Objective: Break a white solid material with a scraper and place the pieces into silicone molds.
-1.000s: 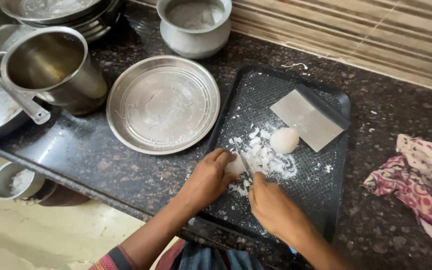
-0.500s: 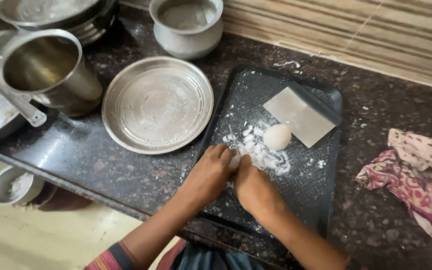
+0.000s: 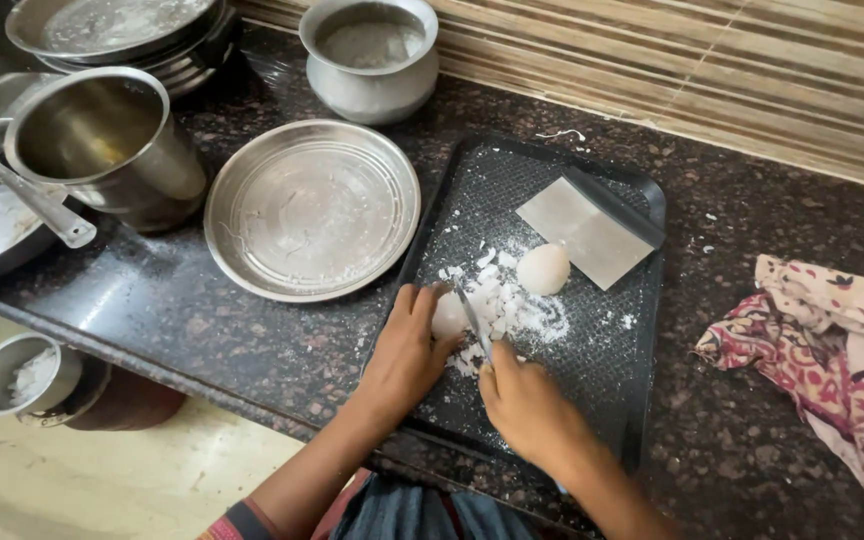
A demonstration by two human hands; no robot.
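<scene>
A dark speckled stone counter (image 3: 732,420) carries everything. On it lies a black rectangular tray (image 3: 612,390) with a textured floor, its near edge at the counter's front. Left of the tray, just beside it, sits a round steel plate (image 3: 312,208); further left stands a steel pot (image 3: 102,145) with a ladle (image 3: 22,190) leaning at its side. A small metal pot (image 3: 372,55) stands behind the plate, and a patterned cloth (image 3: 832,350) lies crumpled at the right, well apart from the tray. A flat steel scraper (image 3: 584,232) rests at the tray's far corner. The left hand (image 3: 407,360) presses down on a white lump (image 3: 449,315), holding it steady. The right hand (image 3: 527,405) is clenched around a knife (image 3: 474,322), whose blade meets that lump amid white chopped bits (image 3: 507,305). A second, rounded white piece (image 3: 543,268) sits just beyond them.
</scene>
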